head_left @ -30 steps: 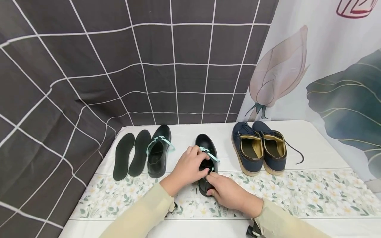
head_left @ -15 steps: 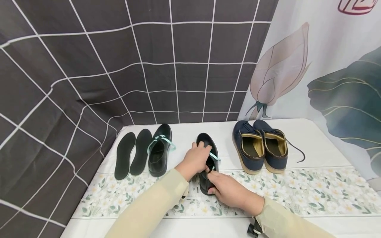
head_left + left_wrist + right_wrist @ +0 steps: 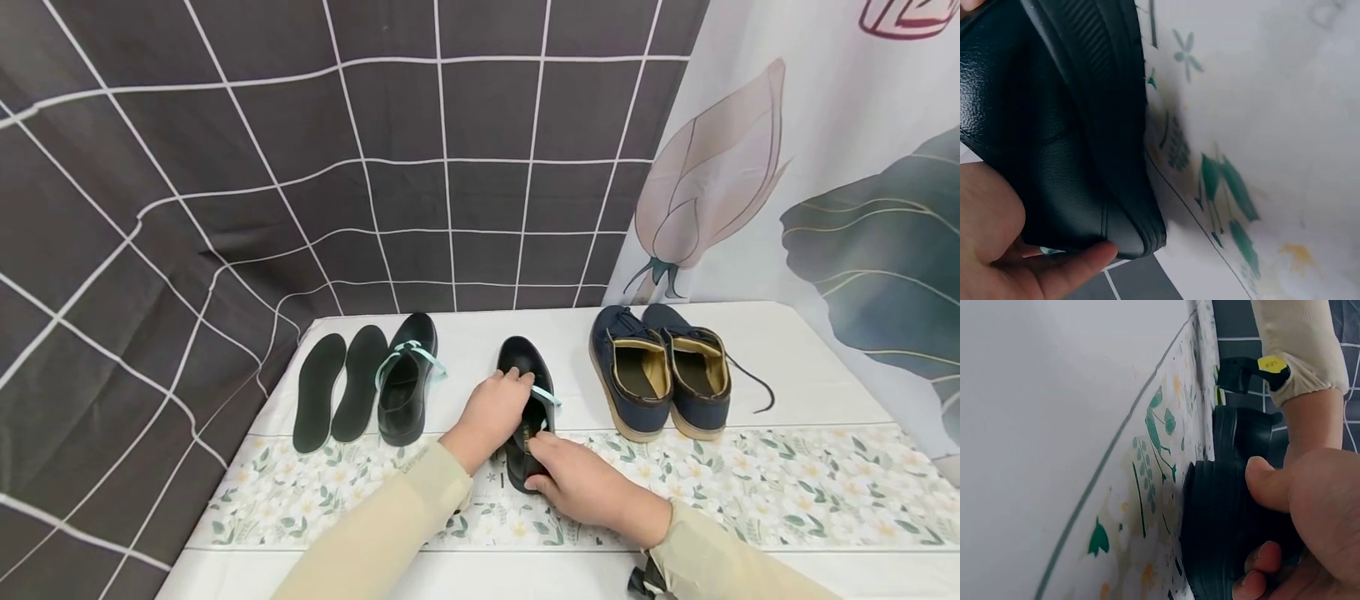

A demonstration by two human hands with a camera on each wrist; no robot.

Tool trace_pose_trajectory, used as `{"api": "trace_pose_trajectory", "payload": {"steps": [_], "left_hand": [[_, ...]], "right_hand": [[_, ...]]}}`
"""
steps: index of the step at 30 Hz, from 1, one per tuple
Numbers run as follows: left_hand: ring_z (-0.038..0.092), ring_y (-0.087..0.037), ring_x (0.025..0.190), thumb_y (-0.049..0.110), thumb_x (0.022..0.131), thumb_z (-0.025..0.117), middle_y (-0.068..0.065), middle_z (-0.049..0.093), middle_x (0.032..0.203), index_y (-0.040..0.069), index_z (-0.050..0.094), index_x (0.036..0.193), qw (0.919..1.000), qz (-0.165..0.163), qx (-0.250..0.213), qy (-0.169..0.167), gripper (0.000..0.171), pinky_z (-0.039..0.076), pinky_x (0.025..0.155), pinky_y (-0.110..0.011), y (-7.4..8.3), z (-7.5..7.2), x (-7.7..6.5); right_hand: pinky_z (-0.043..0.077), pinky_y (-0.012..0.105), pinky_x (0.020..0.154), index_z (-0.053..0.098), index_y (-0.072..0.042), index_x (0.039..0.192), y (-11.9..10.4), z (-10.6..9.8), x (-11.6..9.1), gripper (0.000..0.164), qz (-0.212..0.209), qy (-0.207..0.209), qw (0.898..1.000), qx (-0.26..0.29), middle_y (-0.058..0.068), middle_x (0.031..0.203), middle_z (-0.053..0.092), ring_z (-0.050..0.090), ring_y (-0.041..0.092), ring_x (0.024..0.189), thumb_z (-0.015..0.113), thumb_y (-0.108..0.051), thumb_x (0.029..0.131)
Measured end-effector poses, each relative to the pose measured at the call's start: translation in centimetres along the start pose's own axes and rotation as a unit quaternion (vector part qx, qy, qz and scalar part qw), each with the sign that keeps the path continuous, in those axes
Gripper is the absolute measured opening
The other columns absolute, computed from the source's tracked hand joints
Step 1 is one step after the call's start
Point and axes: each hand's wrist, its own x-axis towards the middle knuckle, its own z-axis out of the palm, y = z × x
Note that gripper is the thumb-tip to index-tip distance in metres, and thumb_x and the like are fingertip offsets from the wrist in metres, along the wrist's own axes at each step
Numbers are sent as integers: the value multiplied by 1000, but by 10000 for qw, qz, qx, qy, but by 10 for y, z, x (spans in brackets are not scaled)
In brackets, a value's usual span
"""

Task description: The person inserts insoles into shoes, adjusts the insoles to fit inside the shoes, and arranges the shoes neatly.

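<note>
A black lace-up shoe with pale turquoise laces lies toe away from me, mid-table. My left hand grips its upper from the left, fingers over the lacing and covering most of it. In the left wrist view a finger lies along the dark leather side, just above the sole. My right hand holds the rear of the shoe from the right, thumb near the heel. The right wrist view shows that thumb against the black shoe and fingertips curled at its side. Gold lettering shows inside the shoe.
To the left lie two black insoles beside the matching black shoe with turquoise laces. A pair of navy shoes stands at right, one dark lace trailing on the table. A flower-patterned band crosses the white table. Dark grid cloth hangs behind.
My left hand has moved forward and right from the shoe's opening onto the lacing, and now covers more of the upper. My right hand has stayed at the rear of the shoe.
</note>
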Motion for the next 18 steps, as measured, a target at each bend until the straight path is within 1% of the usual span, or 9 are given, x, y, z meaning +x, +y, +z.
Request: {"api": "trace_pose_trajectory", "payload": {"steps": [3,6,9,11,12,13,14,16,18], "left_hand": [[72,-24,108,18,99,63,-9,71,132,14,61,134,9998,17,92,159,36,64,83,-31,-1,3,-2],[73,-25,105,17,97,64,-10,73,129,12,62,130,9992,-47,-2,384,33,65,77,-32,-3,6,-2],[74,-25,103,17,95,65,-8,75,126,12,65,123,9979,-175,-230,582,28,65,76,-34,-4,9,-1],[75,-23,97,17,96,64,-6,76,124,13,67,119,9969,-250,-379,638,23,65,73,-34,-5,9,0],[75,-22,95,17,97,63,-5,77,122,13,67,118,9965,-276,-457,639,21,65,72,-34,-5,9,0],[75,-22,92,17,97,62,-4,77,120,14,68,117,9961,-304,-521,643,20,65,71,-34,-5,9,0],[76,-21,89,17,97,62,-3,77,120,15,69,116,9958,-329,-570,642,20,65,70,-33,-5,8,0],[75,-20,86,18,98,61,-2,77,120,16,69,117,9960,-353,-599,568,21,65,66,-33,-4,8,0],[76,-20,87,20,98,62,-1,77,121,16,69,118,9962,-355,-588,528,22,65,67,-32,-2,7,-1]], "right_hand": [[44,28,66,55,-19,95,-1,-4,3,16,226,-54,9990,393,-8,83,51,49,7,70,57,-34,103],[43,27,62,56,-23,84,1,-11,10,26,497,167,9940,963,-9,73,49,47,5,63,50,-36,106],[45,27,56,63,-19,86,5,-18,21,22,970,883,9770,1681,-4,71,56,48,6,57,54,-27,104],[45,30,56,64,-13,95,8,-24,29,10,1276,1352,9676,1712,2,80,59,49,10,59,59,-20,100],[46,32,56,63,-10,102,9,-26,34,9,1450,1475,9654,1589,6,85,61,51,14,60,61,-17,98],[48,34,57,62,-7,109,10,-27,38,16,1656,1494,9652,1368,10,92,63,54,16,63,62,-16,97],[50,37,58,59,-4,116,11,-29,43,25,1832,1380,9682,999,13,97,64,57,19,67,63,-18,96],[54,42,62,51,1,129,12,-30,51,41,2101,875,9737,136,17,104,67,62,24,73,61,-22,96],[57,46,61,45,6,136,12,-28,58,51,2317,323,9712,-458,21,99,71,67,28,71,58,-26,99]]}}
